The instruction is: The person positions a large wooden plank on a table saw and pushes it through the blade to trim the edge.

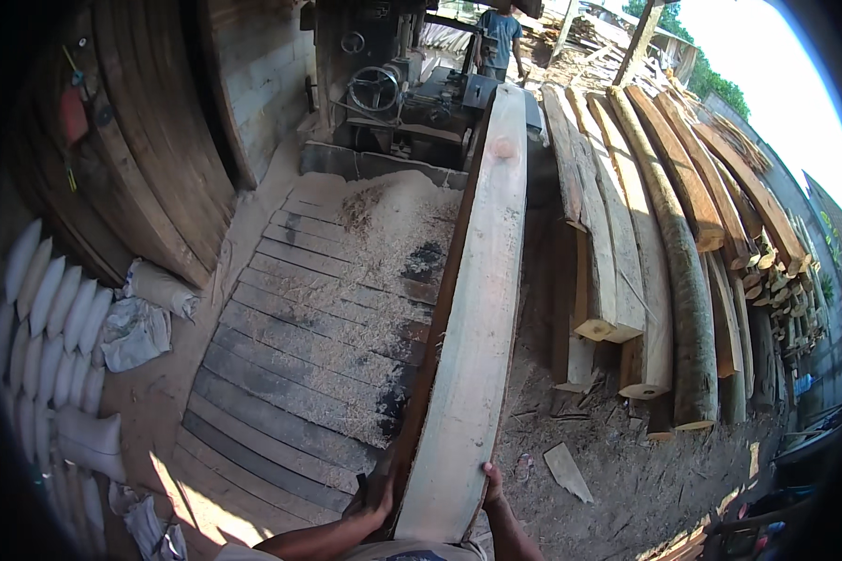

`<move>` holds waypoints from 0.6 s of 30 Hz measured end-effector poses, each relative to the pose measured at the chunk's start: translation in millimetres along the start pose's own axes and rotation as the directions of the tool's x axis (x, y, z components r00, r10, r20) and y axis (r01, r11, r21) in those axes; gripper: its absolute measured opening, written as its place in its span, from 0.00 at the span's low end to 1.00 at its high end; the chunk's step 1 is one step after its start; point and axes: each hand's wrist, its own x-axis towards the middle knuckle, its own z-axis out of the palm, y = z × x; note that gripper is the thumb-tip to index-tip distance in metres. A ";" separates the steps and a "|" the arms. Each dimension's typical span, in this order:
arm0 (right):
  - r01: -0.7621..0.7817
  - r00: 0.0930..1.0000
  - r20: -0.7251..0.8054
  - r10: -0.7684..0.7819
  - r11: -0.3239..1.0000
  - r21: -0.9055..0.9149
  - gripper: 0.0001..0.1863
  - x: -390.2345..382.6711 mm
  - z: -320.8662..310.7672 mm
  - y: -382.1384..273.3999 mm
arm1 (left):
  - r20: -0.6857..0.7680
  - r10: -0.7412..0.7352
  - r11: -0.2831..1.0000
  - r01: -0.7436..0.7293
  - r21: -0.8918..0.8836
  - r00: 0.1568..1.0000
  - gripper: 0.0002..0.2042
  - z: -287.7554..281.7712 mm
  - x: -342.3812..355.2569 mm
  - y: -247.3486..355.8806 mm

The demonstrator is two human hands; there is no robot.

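A long, squared timber beam (468, 309) with a pale sawn top and bark-brown left side runs from my body away to a saw machine (398, 84). Its far end lies at the machine's table. At the near end, my left hand (374, 508) presses against the beam's left side, its fingers partly hidden beneath. My right hand (493, 483) grips the opposite edge, with the thumb side up by the top face. A round knot (503, 148) shows near the far end of the top.
Sawdust (384, 220) covers the plank floor (271, 346) left of the beam. Squared logs (617, 280) and a round log (692, 327) are stacked on the right. White sacks (61, 309) line the left. A person in a blue shirt (501, 42) stands beyond the machine.
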 end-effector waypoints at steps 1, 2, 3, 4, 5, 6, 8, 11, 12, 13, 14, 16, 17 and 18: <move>-0.041 0.999 -0.020 0.041 0.999 -0.027 0.51 -12.3 -2.3 10.3 | 0.009 -0.005 1.000 0.005 0.005 1.000 0.35 5.1 -16.3 1.4; 0.051 0.998 -0.030 -0.054 0.994 -0.092 0.51 -21.1 -3.7 17.9 | 0.016 0.040 0.999 -0.040 -0.004 0.999 0.35 9.9 -26.5 7.5; 0.097 0.987 -0.114 -0.116 0.983 -0.159 0.51 -22.3 -3.5 22.9 | 0.022 0.079 0.997 -0.079 -0.013 0.997 0.36 15.1 -36.1 15.6; 0.181 0.983 0.037 -0.179 0.982 -0.058 0.49 -24.1 -4.9 24.2 | 0.025 0.111 0.994 -0.110 -0.017 0.994 0.36 20.1 -43.6 24.9; 0.181 0.983 0.031 -0.180 0.982 -0.045 0.49 -20.0 -4.3 24.2 | 0.032 0.132 0.991 -0.131 -0.023 0.991 0.36 23.7 -51.0 33.6; 0.145 0.989 -0.022 -0.147 0.988 -0.058 0.47 -13.9 -3.6 21.6 | 0.037 0.152 0.988 -0.151 -0.025 0.988 0.37 27.1 -59.0 41.1; 0.107 0.990 -0.085 -0.113 0.991 -0.076 0.45 -0.4 -3.4 11.7 | 0.031 0.180 0.983 -0.178 -0.044 0.983 0.38 29.0 -70.6 49.0; 0.137 0.984 -0.098 -0.152 0.980 -0.142 0.45 24.2 2.7 -7.2 | 0.029 0.247 0.968 -0.246 -0.040 0.969 0.39 22.1 -73.6 44.2; 0.124 0.987 -0.084 -0.136 0.983 -0.133 0.45 33.4 5.9 -13.3 | 0.001 0.228 0.974 -0.228 -0.002 0.974 0.40 18.1 -65.7 39.3; 0.127 0.988 -0.076 -0.137 0.984 -0.127 0.45 41.1 8.5 -19.3 | -0.008 0.235 0.972 -0.234 0.037 0.972 0.41 15.0 -56.1 32.8; 0.119 0.990 -0.066 -0.128 0.986 -0.117 0.45 49.0 11.2 -25.0 | -0.020 0.215 0.970 -0.211 0.120 0.976 0.43 10.2 -41.5 25.7; 0.212 0.976 -0.016 -0.216 0.968 -0.136 0.45 67.3 14.9 -39.1 | 0.032 0.221 0.975 -0.220 -0.039 0.975 0.42 5.4 -12.2 9.6; 0.178 0.983 -0.030 -0.183 0.974 -0.139 0.44 76.6 16.1 -46.4 | 0.108 0.220 0.959 -0.195 -0.206 0.969 0.41 3.8 2.6 0.8; 0.181 0.982 -0.035 -0.188 0.973 -0.144 0.44 85.1 17.3 -53.5 | 0.099 0.187 0.968 -0.166 -0.187 0.977 0.41 2.4 18.6 -6.6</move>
